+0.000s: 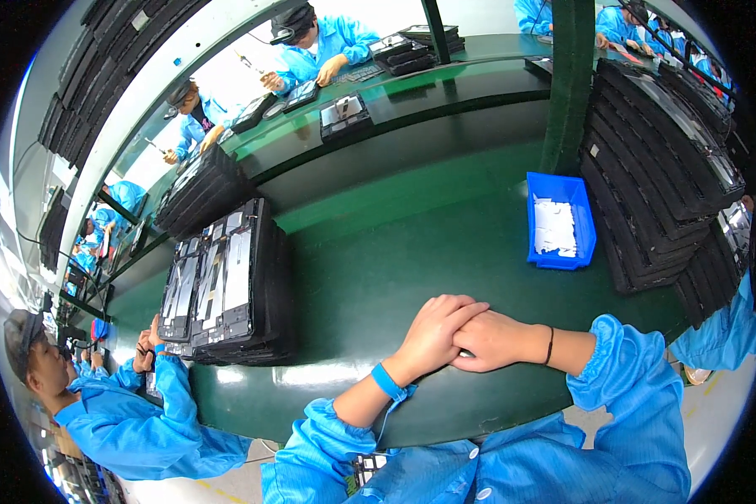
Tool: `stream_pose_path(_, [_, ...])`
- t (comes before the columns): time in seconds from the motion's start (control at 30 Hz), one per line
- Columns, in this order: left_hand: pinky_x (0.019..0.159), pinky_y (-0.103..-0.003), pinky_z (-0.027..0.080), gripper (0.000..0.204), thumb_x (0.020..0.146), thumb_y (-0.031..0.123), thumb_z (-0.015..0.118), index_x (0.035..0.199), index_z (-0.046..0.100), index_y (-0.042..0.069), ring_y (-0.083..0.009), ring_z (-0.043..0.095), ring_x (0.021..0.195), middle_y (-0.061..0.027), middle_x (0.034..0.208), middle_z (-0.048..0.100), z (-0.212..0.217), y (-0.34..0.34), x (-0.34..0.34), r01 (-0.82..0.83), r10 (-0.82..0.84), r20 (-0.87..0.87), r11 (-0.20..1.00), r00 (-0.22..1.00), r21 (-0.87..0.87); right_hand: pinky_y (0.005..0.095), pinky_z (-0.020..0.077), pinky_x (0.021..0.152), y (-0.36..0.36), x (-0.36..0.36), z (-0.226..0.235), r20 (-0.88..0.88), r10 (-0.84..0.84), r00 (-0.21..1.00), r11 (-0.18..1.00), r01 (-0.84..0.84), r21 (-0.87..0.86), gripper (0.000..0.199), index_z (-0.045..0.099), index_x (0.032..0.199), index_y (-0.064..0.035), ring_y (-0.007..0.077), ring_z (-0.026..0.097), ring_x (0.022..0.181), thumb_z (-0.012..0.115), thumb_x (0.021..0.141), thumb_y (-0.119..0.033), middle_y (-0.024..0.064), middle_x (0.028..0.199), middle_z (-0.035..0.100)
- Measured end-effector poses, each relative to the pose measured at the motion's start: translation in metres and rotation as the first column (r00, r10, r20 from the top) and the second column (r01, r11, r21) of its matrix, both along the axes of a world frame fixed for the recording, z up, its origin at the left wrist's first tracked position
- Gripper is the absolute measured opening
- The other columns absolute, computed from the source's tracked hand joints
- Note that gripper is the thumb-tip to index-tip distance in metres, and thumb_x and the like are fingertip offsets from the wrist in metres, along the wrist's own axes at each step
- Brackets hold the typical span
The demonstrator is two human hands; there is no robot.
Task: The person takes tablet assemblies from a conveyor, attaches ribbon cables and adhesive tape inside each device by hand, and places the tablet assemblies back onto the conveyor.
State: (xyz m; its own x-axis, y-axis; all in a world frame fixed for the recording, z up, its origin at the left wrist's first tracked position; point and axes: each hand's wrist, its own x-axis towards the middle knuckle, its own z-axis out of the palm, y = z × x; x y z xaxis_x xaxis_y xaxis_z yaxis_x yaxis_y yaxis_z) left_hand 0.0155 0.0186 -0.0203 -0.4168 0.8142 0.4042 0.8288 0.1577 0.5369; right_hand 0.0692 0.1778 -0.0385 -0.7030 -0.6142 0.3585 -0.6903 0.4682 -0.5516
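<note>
Green table top [370, 277], glossy: largest item in view.

Black trays [655, 168] in tall leaning stacks, just right of the blue bin. Second, lower tray stack [235, 286] well to the left of the bin, with flat grey and black parts on its top layer.

Blue bin [560, 220]:
- Plastic, rectangular, open-topped, standing on the table.
- Loose white pieces [554, 227] lying flat inside, covering much of the floor.
- Judged light and stiff-walled, somewhat slick on the outside.
- Best taken by the two long rims or the front lip, and kept level so the contents do not slide.
- White pieces judged thin, light and easily bent or scattered. Material not discernible.

Hands, in front of the bin toward the near table edge and well apart from it:
- Left hand [433, 332] laid over right hand [491, 340], both resting on the table.
- Fingers closed around each other and holding no object.
- No contact with bin or trays.

Blue strap [386, 380] on the left wrist. Thin black band [549, 344] on the right wrist.
</note>
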Motion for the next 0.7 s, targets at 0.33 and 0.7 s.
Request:
stream_pose_path(0.33, [0.087, -0.038, 0.043, 0.053, 0.065, 0.002, 0.064, 0.117, 0.062, 0.007, -0.0292, 0.055, 0.099, -0.0096, 0.109, 0.060, -0.0003, 0.0002, 0.0000, -0.004, 0.004, 0.000, 1.000, 1.000, -0.003, 0.0448, 0.0493, 0.069, 0.0001, -0.0001, 0.0018, 0.010, 0.000, 1.000, 1.000, 0.000, -0.016, 0.022, 0.060, 0.077, -0.0011, 0.0358, 0.061, 0.075, 0.068, 0.074, -0.021, 0.0193, 0.081, 0.063])
stream_pose_path(0.7, [0.088, -0.038, 0.043, 0.055, 0.064, 0.002, 0.065, 0.118, 0.062, 0.007, -0.0291, 0.055, 0.100, -0.0095, 0.110, 0.060, 0.0005, -0.0001, -0.0002, -0.002, 0.002, 0.009, 1.000, 1.000, -0.012, 0.0452, 0.0494, 0.071, -0.0004, 0.0002, 0.0037, 0.006, -0.002, 1.000, 1.000, 0.002, 0.004, 0.022, 0.060, 0.078, -0.0007, 0.0363, 0.061, 0.077, 0.067, 0.075, -0.021, 0.0197, 0.082, 0.062])
